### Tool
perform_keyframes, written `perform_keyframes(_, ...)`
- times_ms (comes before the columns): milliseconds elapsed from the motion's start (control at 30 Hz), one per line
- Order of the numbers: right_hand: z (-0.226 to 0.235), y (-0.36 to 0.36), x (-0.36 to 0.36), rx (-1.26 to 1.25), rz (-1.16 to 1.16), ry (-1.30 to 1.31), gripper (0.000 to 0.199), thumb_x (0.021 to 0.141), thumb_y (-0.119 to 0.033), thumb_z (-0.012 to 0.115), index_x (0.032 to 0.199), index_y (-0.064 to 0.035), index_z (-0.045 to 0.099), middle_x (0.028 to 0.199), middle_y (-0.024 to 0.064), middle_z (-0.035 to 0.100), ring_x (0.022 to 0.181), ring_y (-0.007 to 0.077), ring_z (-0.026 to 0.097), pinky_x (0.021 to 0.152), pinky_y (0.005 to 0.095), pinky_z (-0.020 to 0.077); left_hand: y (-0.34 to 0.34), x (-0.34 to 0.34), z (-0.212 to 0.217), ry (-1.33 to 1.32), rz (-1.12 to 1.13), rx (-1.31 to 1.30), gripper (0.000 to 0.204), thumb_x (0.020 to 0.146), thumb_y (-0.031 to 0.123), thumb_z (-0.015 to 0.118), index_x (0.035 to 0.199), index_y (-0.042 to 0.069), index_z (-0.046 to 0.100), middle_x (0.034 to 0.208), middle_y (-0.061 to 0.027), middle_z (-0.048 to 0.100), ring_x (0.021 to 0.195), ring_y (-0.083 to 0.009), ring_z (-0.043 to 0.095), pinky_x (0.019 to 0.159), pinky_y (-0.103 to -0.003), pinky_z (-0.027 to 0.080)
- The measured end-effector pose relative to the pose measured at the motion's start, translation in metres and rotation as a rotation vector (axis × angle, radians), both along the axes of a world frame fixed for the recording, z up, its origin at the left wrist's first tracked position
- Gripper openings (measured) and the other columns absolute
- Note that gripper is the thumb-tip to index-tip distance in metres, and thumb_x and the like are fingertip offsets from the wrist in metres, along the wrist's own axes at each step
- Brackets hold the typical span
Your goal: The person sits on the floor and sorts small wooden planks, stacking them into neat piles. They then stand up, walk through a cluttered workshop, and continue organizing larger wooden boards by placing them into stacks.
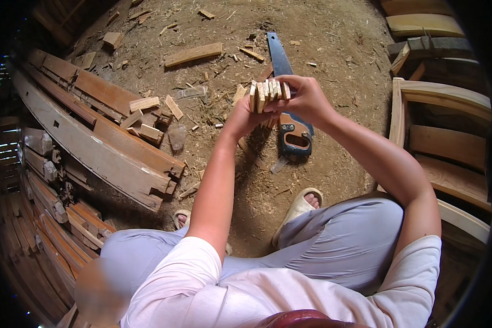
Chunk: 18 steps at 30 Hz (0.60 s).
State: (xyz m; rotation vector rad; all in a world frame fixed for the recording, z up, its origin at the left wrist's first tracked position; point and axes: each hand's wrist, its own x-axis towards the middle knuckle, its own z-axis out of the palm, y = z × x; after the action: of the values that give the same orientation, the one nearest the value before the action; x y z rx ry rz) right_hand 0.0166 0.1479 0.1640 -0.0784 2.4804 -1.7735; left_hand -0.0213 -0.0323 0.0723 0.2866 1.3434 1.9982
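Over sawdust-strewn dirt floor (333,49) (handsaw (287,98) below), both hands' fingers (290,82) clamp a wood-strip bundle (268,91).

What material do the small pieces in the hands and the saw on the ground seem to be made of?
Small pieces: raw, unfinished wood, pale with visible grain.
Saw: the blade looks like blue-coated metal, flat and thin; the handle is probably plastic, blue and dark, though the coating cannot be confirmed.

White short-sleeved shirt, grey-blue trousers, pale open-toed sandals, bare forearms
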Motion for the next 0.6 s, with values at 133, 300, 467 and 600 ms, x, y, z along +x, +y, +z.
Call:
perform_keyframes(133, -0.001, -0.006, 0.001, 0.041, 0.002, 0.066, 0.044, 0.072, -0.012, 0.086, 0.11, 0.0022, 0.069, 0.095, 0.0096, 0.074, 0.086, 0.0096, 0.067, 0.076, 0.0301, 0.0538, 0.0, -0.001, 0.009, -0.066, -0.01, 0.016, 0.035, 0.081, -0.008, 0.072, 0.113, 0.007, 0.067, 0.111, 0.0009, 0.067, 0.1, -0.0116, 0.064, 0.087, -0.031, 0.057)
perform_keyframes(300, 0.009, -0.008, 0.001, 0.146, 0.018, 0.059, 0.041, 0.073, -0.014, 0.086, 0.107, 0.0026, 0.07, 0.091, 0.0101, 0.074, 0.082, 0.0102, 0.068, 0.074, 0.0303, 0.0542, -0.002, -0.003, 0.008, -0.072, -0.019, 0.028, 0.033, 0.08, -0.008, 0.073, 0.11, 0.007, 0.069, 0.108, 0.0009, 0.068, 0.099, -0.0113, 0.064, 0.086, -0.031, 0.057)
perform_keyframes(467, 0.009, -0.006, 0.001, 0.136, 0.009, 0.048, 0.042, 0.072, -0.016, 0.086, 0.106, 0.0028, 0.07, 0.09, 0.0117, 0.074, 0.079, 0.0127, 0.069, 0.072, 0.0312, 0.0543, -0.001, -0.002, 0.013, -0.051, -0.027, 0.039, 0.033, 0.08, -0.008, 0.072, 0.11, 0.006, 0.07, 0.106, 0.0011, 0.069, 0.098, -0.0109, 0.064, 0.085, -0.031, 0.057)
perform_keyframes(600, 0.01, -0.005, 0.0, 0.147, 0.017, 0.048, 0.041, 0.073, -0.016, 0.086, 0.106, 0.0026, 0.07, 0.09, 0.0124, 0.074, 0.078, 0.0127, 0.069, 0.072, 0.0315, 0.0546, -0.001, -0.003, 0.011, -0.036, -0.022, -0.009, 0.036, 0.079, -0.008, 0.074, 0.112, 0.007, 0.07, 0.106, 0.0015, 0.069, 0.098, -0.0111, 0.064, 0.085, -0.031, 0.058)
